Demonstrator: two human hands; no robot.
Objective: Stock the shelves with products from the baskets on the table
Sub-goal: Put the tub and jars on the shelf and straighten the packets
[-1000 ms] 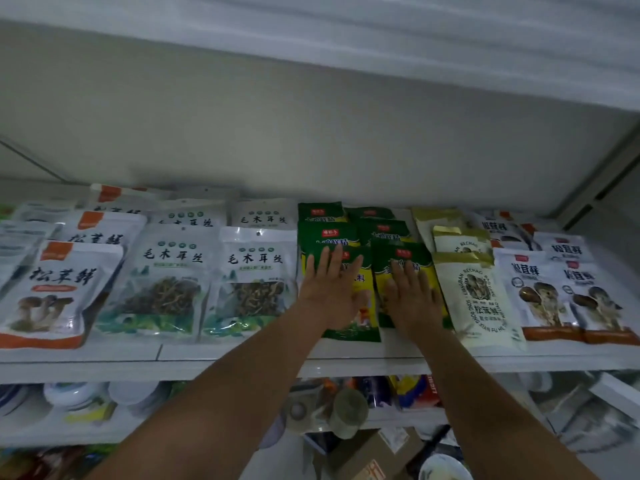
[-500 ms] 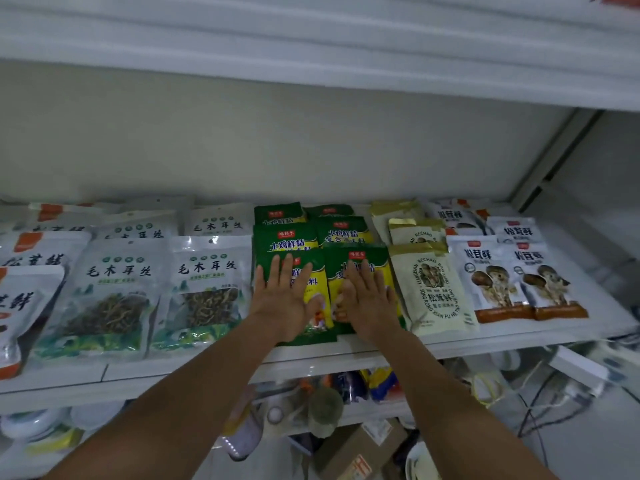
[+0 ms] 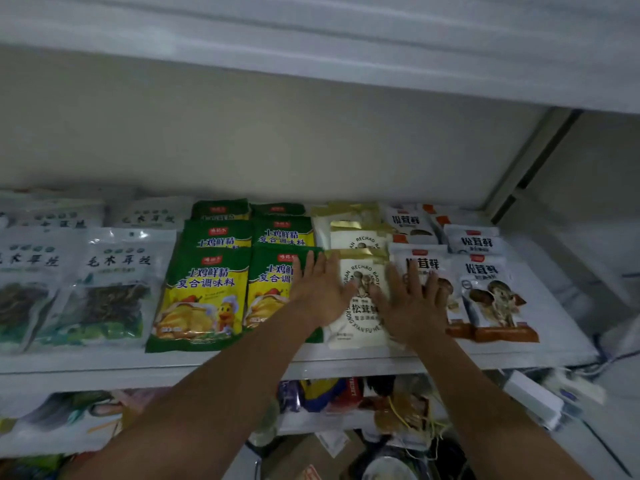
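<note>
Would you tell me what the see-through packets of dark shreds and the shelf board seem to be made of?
See-through packets: likely glossy clear plastic film; contents show through, glare near the top. Shelf board: smooth white, perhaps painted metal or laminate; cannot tell.

dim, bluish light; soft motion blur; wide-angle bending at edges

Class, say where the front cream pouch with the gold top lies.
Head view, right of centre on the shelf: the cream pouch lies between a green seasoning packet and a white mushroom packet.

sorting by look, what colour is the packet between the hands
Cream packet, gold top; head view.
</note>
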